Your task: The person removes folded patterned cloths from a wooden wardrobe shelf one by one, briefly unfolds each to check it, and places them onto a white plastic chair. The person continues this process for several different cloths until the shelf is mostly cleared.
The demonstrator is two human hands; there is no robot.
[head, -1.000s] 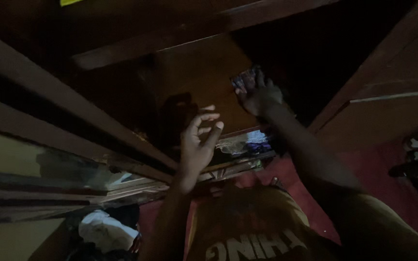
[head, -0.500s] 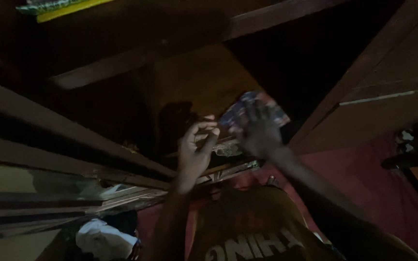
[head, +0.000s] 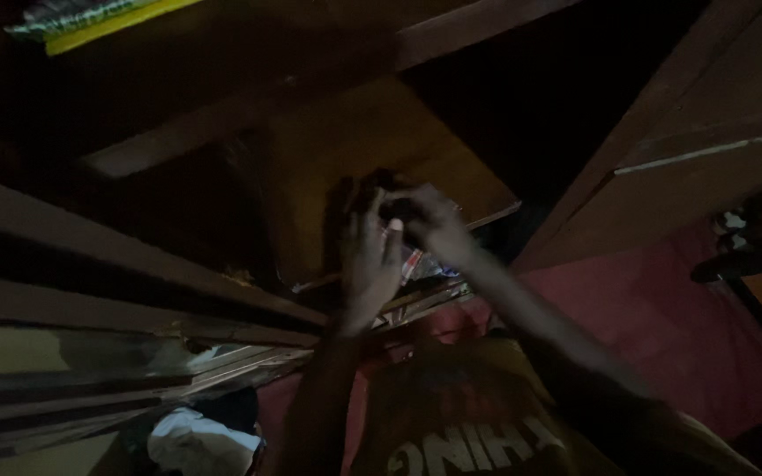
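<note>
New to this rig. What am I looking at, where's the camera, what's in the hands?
There is no machine here: a person works with two bare hands, and one camera on their head looks down at them. The scene is very dark. The left hand and right hand meet in front of a wooden shelf in a dark wooden cupboard. Between them is a small packet, mostly hidden; which hand grips it is unclear. Below are the person's yellow shirt, a red floor and a white cloth. A yellow-edged item lies top left.

Dim light; dark wooden shelves (head: 381,150); red floor (head: 663,326).
</note>
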